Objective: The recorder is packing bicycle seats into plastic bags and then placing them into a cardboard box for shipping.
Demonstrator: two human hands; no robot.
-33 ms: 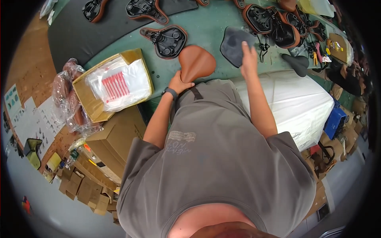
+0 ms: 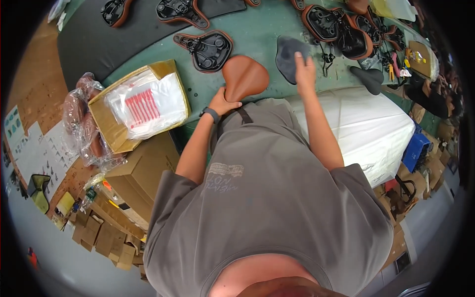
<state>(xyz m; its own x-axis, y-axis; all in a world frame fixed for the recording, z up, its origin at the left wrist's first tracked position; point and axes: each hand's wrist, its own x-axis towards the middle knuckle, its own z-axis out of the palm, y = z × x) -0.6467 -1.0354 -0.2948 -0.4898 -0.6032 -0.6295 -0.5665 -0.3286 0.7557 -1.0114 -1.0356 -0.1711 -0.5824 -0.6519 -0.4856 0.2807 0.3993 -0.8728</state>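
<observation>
While left grip (image 2: 222, 102) clasps the brown saddle (image 2: 247, 74), just ahead of it, by the narrow end, right grip (image 2: 306, 75) is at the dark pad (image 2: 286, 60); can't tell if holding. Saddle looks covered; what remains isn't clear.

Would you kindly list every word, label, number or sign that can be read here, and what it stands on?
None reads clearly enough to quote.
Grey shirt: pale lettering, too faint and distorted.
Plastic packets in the open cardboard box: red print, too small.
White sheets at left: tiny marks, too small.
Brown saddle: no lettering visible.
</observation>
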